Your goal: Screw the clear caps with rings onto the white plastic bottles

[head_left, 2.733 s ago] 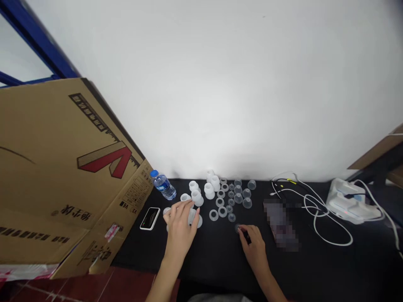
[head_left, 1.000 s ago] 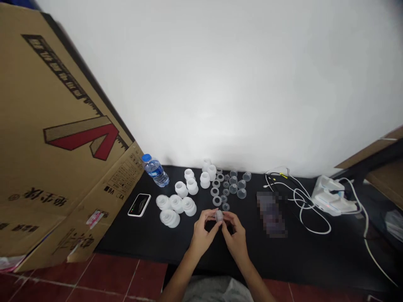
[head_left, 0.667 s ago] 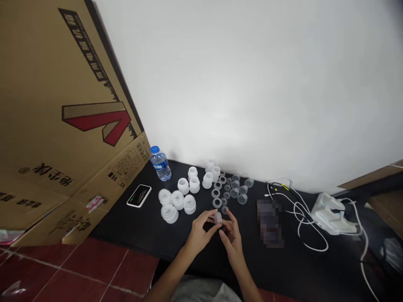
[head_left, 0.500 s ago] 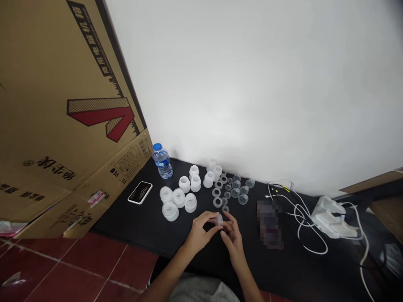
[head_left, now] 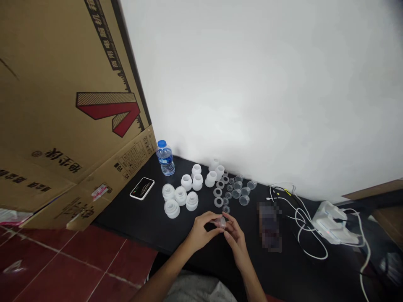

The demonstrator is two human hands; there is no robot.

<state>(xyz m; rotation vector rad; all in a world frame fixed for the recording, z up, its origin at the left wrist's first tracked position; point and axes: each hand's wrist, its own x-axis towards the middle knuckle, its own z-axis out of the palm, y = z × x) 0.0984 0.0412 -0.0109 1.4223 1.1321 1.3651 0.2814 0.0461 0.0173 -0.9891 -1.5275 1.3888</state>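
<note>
Your hands had been apart before, but now they were together. Your left hand (head_left: 200, 235) and right hand (head_left: 236, 242) were half shut, pinching a small clear plastic cup (head_left: 221, 222) just below the clear rings (head_left: 218, 202). The cup lay sideways; you couldn't tell where its open end pointed.

held cup (head_left: 221, 222): clear | carton (head_left: 40, 54): tan, red V | bottle cap (head_left: 161, 144): blue
</note>
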